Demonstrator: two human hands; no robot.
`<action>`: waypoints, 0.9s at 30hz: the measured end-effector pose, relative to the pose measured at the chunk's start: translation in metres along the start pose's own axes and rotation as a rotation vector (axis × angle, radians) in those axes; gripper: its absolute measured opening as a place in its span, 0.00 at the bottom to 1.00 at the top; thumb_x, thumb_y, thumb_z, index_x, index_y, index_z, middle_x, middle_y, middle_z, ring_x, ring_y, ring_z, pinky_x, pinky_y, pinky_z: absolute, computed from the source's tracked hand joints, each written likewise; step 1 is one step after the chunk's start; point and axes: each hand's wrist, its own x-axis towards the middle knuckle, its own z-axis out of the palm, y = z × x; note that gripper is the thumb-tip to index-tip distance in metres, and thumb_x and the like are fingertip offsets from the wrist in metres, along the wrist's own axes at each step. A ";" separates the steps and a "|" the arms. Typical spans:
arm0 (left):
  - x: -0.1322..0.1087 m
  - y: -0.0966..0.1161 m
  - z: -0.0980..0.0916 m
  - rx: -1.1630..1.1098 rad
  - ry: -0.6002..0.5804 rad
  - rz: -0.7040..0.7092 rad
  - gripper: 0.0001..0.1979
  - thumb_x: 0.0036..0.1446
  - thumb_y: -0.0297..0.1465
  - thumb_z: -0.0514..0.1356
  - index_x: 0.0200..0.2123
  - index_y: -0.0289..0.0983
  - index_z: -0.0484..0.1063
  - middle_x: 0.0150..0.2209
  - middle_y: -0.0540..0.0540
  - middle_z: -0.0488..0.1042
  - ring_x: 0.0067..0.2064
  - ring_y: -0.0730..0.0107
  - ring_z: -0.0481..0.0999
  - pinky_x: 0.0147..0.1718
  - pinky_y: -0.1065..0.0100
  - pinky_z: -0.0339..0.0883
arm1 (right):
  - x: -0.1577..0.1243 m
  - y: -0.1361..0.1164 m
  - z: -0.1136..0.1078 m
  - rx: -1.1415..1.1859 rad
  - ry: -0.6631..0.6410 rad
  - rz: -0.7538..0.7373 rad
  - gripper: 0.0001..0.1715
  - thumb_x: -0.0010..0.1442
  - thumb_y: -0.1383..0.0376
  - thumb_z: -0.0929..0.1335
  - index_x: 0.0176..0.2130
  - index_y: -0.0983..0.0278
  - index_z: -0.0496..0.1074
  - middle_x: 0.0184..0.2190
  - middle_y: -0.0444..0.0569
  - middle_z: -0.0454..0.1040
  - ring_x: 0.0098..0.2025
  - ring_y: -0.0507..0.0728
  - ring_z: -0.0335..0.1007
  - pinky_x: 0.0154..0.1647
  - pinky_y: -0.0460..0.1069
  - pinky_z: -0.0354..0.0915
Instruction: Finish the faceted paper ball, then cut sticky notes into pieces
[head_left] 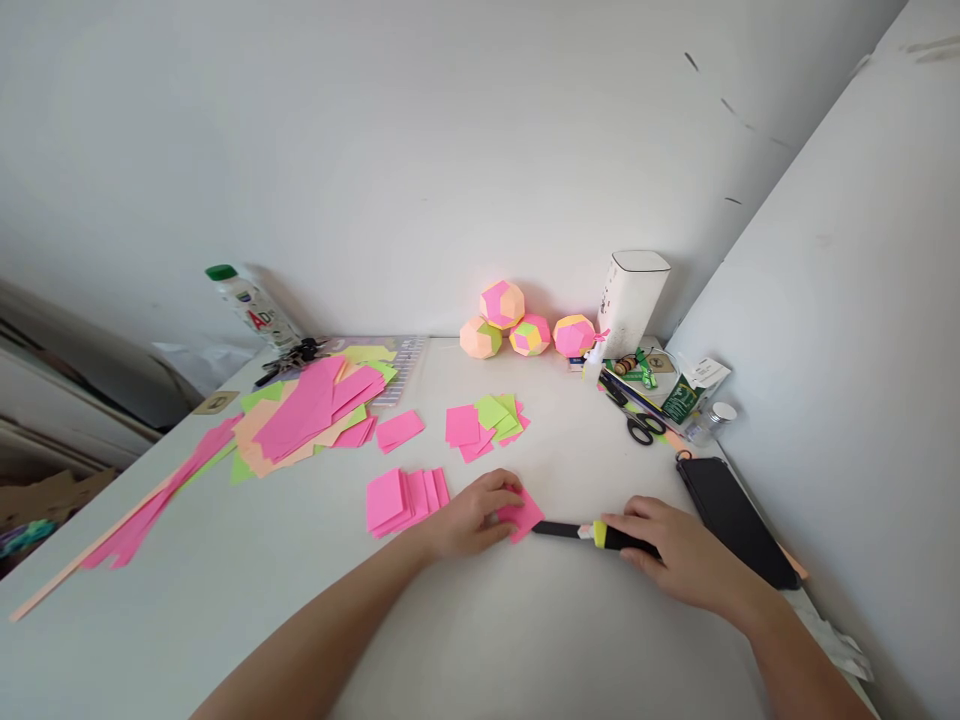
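1. White is shown by the table (187, 620), on which paper and tools are laid out.
2. Toward its left side, a heap of pink, peach and green paper (300, 410) is piled.
3. By the right hand (671, 555), a black-and-yellow knife (592, 533) is grasped around its handle, its dark blade pointed leftward.
4. By the left hand (476, 510), a pink square (531, 515) is gripped between thumb and fingers, close to the tabletop.
5. Just beyond that wrist, a fanned stack of pink pieces (388, 498) is placed.
6. The gripped square, smallest here, is located between the two hands, its lower right edge met by the blade's tip; whether the tip is slid under or only laid against it cannot be told. The slitting of this paper is judged to be in hand; by the next move, a firm hold and a controlled stroke, fingertips clear, would be called for.
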 end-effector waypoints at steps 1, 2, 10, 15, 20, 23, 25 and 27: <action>0.000 0.000 0.001 0.027 0.009 -0.004 0.10 0.60 0.29 0.57 0.45 0.37 0.71 0.51 0.38 0.66 0.50 0.59 0.69 0.46 0.61 0.71 | 0.000 0.000 0.000 -0.004 0.001 0.000 0.24 0.62 0.63 0.62 0.58 0.53 0.69 0.44 0.51 0.71 0.43 0.59 0.69 0.43 0.53 0.67; 0.000 0.001 0.002 0.051 0.016 -0.007 0.10 0.60 0.28 0.57 0.45 0.36 0.71 0.50 0.37 0.66 0.50 0.58 0.69 0.46 0.61 0.71 | 0.000 0.000 0.001 -0.009 0.002 -0.004 0.25 0.62 0.64 0.62 0.58 0.54 0.69 0.44 0.51 0.71 0.44 0.59 0.69 0.43 0.53 0.67; -0.001 -0.004 0.007 0.122 0.046 0.027 0.09 0.60 0.29 0.57 0.44 0.36 0.72 0.51 0.37 0.66 0.50 0.59 0.69 0.45 0.62 0.72 | 0.002 -0.002 0.006 -0.040 0.014 -0.023 0.25 0.60 0.65 0.64 0.57 0.55 0.69 0.41 0.50 0.71 0.43 0.59 0.70 0.43 0.52 0.66; -0.001 -0.004 0.007 0.132 0.043 0.021 0.10 0.59 0.27 0.57 0.44 0.36 0.71 0.51 0.38 0.66 0.49 0.59 0.69 0.44 0.62 0.71 | 0.002 -0.007 0.009 -0.055 0.006 -0.014 0.25 0.60 0.66 0.64 0.56 0.57 0.70 0.41 0.51 0.71 0.42 0.59 0.70 0.42 0.52 0.67; -0.001 -0.005 0.007 0.140 0.050 0.024 0.10 0.59 0.28 0.58 0.44 0.36 0.71 0.50 0.38 0.66 0.48 0.60 0.70 0.44 0.62 0.71 | 0.002 -0.014 0.012 -0.122 0.011 -0.028 0.25 0.59 0.69 0.64 0.56 0.58 0.69 0.40 0.51 0.71 0.40 0.59 0.70 0.40 0.53 0.67; -0.001 -0.008 0.008 0.147 0.056 0.025 0.10 0.59 0.28 0.58 0.45 0.37 0.71 0.50 0.38 0.67 0.47 0.60 0.70 0.45 0.61 0.70 | 0.003 -0.017 0.017 -0.134 0.021 -0.047 0.25 0.59 0.69 0.64 0.56 0.59 0.69 0.40 0.51 0.71 0.40 0.59 0.70 0.40 0.53 0.67; 0.000 -0.009 0.009 0.149 0.060 0.031 0.10 0.59 0.29 0.58 0.45 0.37 0.71 0.50 0.38 0.67 0.47 0.60 0.70 0.46 0.61 0.70 | 0.004 -0.019 0.020 -0.145 0.024 -0.053 0.26 0.60 0.69 0.64 0.57 0.60 0.68 0.41 0.52 0.71 0.40 0.59 0.71 0.40 0.53 0.68; 0.000 -0.010 0.009 0.152 0.062 0.030 0.10 0.59 0.29 0.58 0.44 0.37 0.71 0.50 0.38 0.67 0.46 0.61 0.71 0.46 0.61 0.69 | 0.005 -0.022 0.024 -0.164 0.023 -0.050 0.26 0.60 0.69 0.64 0.58 0.61 0.67 0.41 0.52 0.71 0.40 0.59 0.71 0.39 0.52 0.68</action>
